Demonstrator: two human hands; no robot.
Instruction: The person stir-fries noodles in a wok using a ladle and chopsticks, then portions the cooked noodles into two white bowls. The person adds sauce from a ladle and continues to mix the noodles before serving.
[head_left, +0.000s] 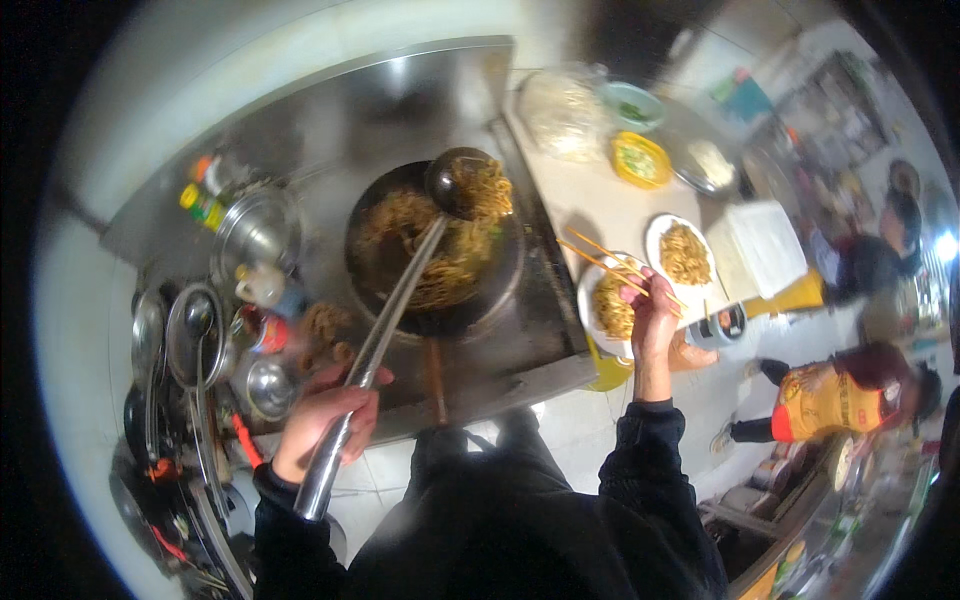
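Note:
My left hand (330, 424) grips the steel handle of a long ladle (390, 322), whose dark bowl is raised above the wok with noodles (487, 187) heaped in it. More noodles and browned food lie in the black wok (360, 277) below. My right hand (654, 315) holds a pair of wooden chopsticks (600, 262) over a white plate of noodles (613, 304). Beside it stands a second white plate with noodles (684, 253). The wok's wooden handle (435, 382) points towards me.
Left of the wok stand a metal basin (255, 236), a yellow-green bottle (201, 206), a red can (271, 334) and a strainer (196, 330). On the right counter are a bagged pale mass (566, 116), a yellow basket (641, 160) and a white box (761, 247). People stand farther right.

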